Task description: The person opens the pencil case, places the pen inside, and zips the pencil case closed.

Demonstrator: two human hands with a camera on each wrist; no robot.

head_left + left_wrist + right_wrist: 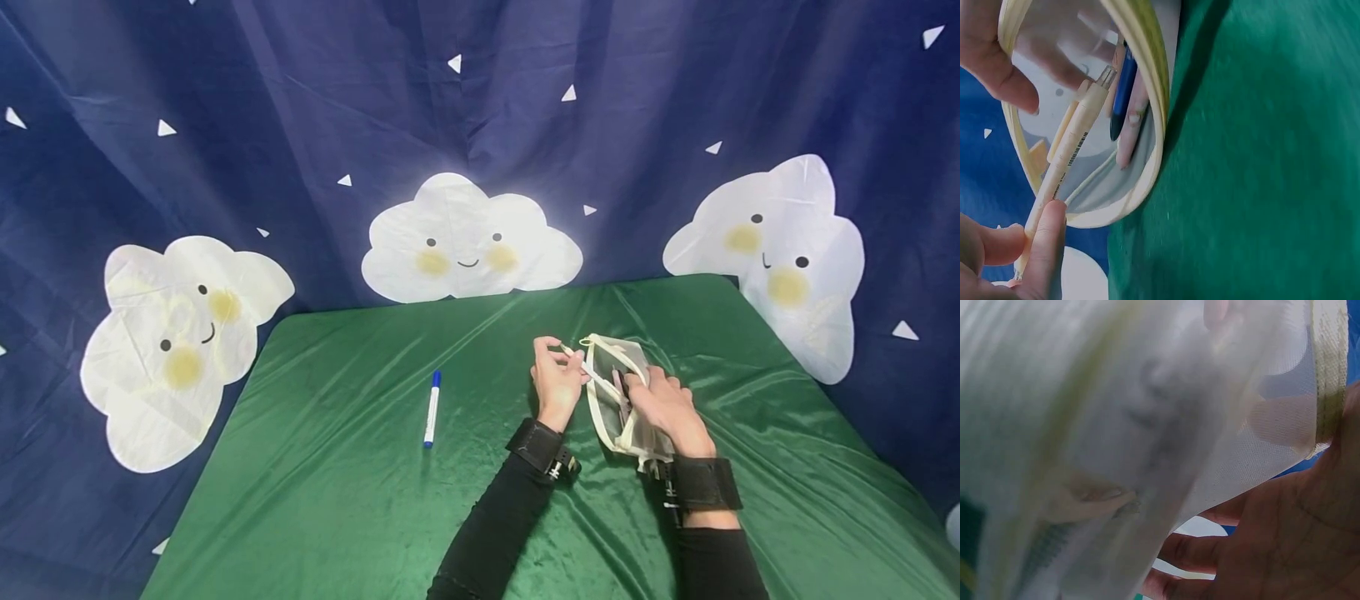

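Observation:
My left hand (pixel 557 379) pinches a cream-coloured pen (pixel 1072 147) near one end, between thumb and index finger. The pen's other end, with its clip and clear tip, points into the mouth of a see-through mesh pencil pouch (pixel 597 418) with a cream zip edge. My right hand (pixel 669 406) grips the pouch's right side, thumb over the rim and fingers behind the mesh, and the mouth gapes wide. Inside lie a dark blue pen (pixel 1124 94) and a pink pen (pixel 1129 137). Blurred mesh covers much of the right wrist view.
A white marker with blue ends (pixel 432 408) lies on the green cloth-covered table (pixel 337 500), left of my hands. Behind the table hangs a dark blue curtain (pixel 315 83) with smiling white clouds.

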